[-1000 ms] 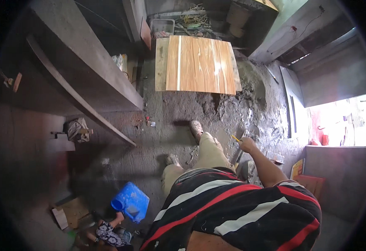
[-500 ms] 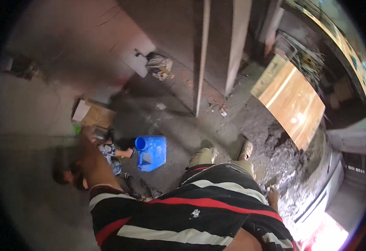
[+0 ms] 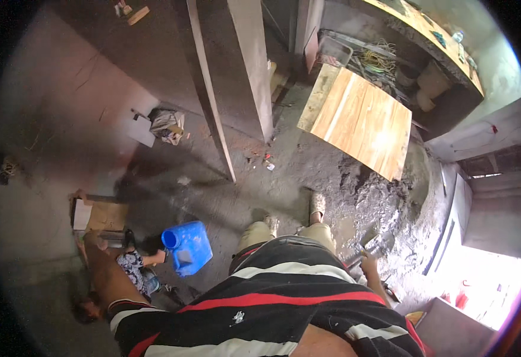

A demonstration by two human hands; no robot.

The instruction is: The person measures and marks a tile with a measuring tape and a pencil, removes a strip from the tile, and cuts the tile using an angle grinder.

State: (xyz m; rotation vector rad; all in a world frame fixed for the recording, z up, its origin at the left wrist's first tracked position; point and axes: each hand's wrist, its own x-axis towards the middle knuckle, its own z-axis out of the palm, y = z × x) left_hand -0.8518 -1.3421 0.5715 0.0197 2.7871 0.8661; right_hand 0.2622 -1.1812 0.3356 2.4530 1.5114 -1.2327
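My left arm reaches down at the lower left; my left hand [image 3: 95, 241] is near the cardboard [image 3: 107, 215], its fingers unclear. Beside it a co-worker in patterned clothing [image 3: 130, 268] is low on the floor, partly hidden by my arm, one hand near the blue jug [image 3: 187, 249], which has an open mouth. My right hand [image 3: 368, 262] is at my right side, closed on a thin yellow stick [image 3: 364, 254], just beside a muddy metal-bladed tool [image 3: 379, 241] lying in wet grey mortar [image 3: 391, 208].
A wood-patterned board [image 3: 361, 125] lies ahead over a plainer sheet. A leaning plank [image 3: 207, 89] crosses beside a concrete pillar [image 3: 248, 71]. A rumpled sack [image 3: 168, 125] sits by the left wall. Behind are a cluttered counter [image 3: 474, 83] and coiled cords [image 3: 379, 56]. A bright opening is at right.
My view has swung left, then partly back. My left arm has come into view, reaching toward the cardboard. My right hand still holds the yellow stick.
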